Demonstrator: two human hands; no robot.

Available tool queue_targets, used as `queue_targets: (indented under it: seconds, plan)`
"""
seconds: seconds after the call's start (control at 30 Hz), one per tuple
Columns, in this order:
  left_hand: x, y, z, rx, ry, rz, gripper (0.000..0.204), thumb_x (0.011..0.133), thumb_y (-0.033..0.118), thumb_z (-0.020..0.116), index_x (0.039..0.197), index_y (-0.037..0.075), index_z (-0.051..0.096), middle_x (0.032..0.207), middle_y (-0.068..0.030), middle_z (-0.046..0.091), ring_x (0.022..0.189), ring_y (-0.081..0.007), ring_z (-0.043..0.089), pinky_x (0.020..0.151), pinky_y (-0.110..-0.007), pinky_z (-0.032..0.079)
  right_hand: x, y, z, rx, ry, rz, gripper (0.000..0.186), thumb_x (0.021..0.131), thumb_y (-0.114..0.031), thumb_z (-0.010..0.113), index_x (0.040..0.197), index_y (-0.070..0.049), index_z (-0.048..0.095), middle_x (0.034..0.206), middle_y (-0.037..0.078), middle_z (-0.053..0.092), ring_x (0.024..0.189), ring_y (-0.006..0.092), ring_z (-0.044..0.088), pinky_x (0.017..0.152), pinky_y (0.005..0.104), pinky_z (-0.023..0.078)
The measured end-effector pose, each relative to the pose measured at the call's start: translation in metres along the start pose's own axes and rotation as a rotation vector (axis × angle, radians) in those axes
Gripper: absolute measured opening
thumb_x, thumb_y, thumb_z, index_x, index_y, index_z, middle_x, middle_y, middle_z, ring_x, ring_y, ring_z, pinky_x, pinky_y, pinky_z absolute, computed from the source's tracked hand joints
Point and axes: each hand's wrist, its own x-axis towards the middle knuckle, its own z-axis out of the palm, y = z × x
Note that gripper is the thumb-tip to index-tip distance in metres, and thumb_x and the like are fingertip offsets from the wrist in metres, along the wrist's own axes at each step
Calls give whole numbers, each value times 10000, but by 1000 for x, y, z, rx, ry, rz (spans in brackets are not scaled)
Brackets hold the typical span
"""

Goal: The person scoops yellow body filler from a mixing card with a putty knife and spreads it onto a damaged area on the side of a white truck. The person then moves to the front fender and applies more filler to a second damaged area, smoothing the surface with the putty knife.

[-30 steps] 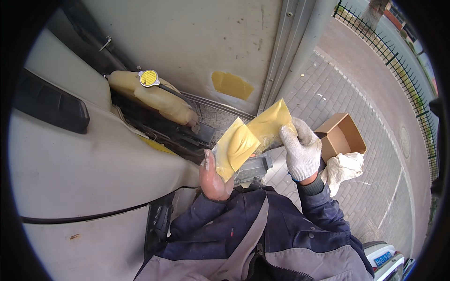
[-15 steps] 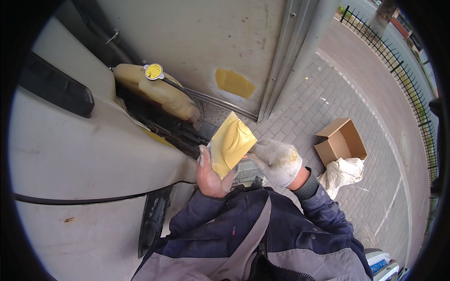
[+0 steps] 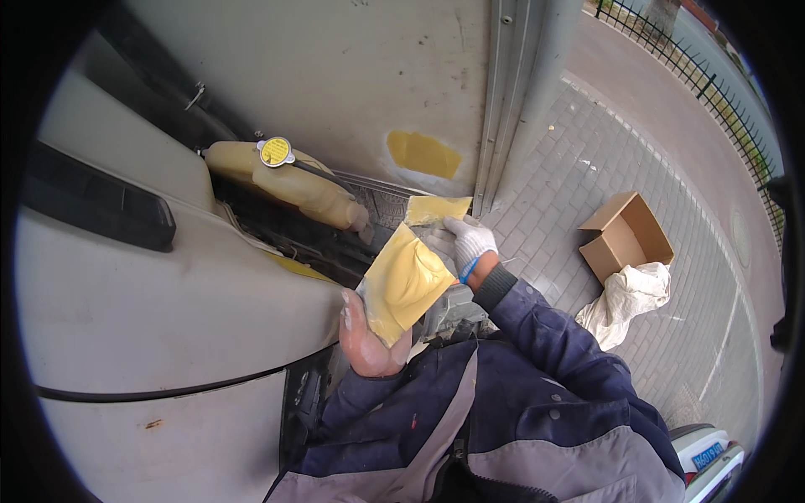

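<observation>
My bare left hand [image 3: 371, 344], dusted with pale residue, grips a square putty board [image 3: 387, 312] from below. A thick mound of yellow putty [image 3: 411, 272] covers its face. Just beyond the board, my right hand [image 3: 470, 241], in a whitish knit glove, is closed on a flat putty spreader [image 3: 440, 208] coated with yellow. The spreader's handle is mostly hidden by the glove. Ahead stands a grey-white vehicle panel [image 3: 335, 67] with a yellow putty patch [image 3: 423, 154] low near its edge. The spreader is below this patch, apparently apart from it.
A yellowed plastic reservoir [image 3: 293, 194] with a round cap [image 3: 275, 152] sits in the gap at left, beside a pale body panel [image 3: 159, 293]. On the paving at right are an open cardboard box [image 3: 633, 230] and a whitish cloth [image 3: 633, 298]. A metal fence [image 3: 713, 94] runs behind.
My right hand has moved from the board's right edge forward and turned, bringing the spreader's yellow blade into sight. My left hand and the board have shifted slightly left and nearer.
</observation>
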Motion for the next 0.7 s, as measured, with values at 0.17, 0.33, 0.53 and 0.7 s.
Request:
queue_targets:
  seconds: [0.17,0.33,0.53,0.7]
  plan:
    - [1,12,-2,283,-138,42,634,1136,475,378,1419,-71,534,1405,-175,612,1272,-309,631,1081,-456,511,30,9,17,104,-22,-4,223,993,-58,620,1184,58,624,1040,144,690,884,252,707,778,404,673]
    - [4,15,-1,1,-129,-113,660,1127,489,400,1448,-76,513,1451,-184,578,1312,-325,598,1112,-468,487,51,11,29,5,-77,-238,236,988,-62,645,1183,69,616,1074,165,701,898,272,722,767,400,671]
    - [10,14,-3,-133,-131,-62,670,1147,480,339,1409,-105,535,1409,-211,611,1283,-310,639,1098,-459,513,34,-28,60,191,62,-123,312,996,-113,691,1186,117,597,1058,211,690,872,321,733,768,438,679]
    - [13,8,-12,-271,-104,-119,668,1141,476,362,1414,-111,526,1409,-218,609,1285,-344,634,1108,-480,504,2,-58,94,93,57,-204,370,997,-149,711,1217,125,593,1059,213,689,857,321,736,757,434,679]
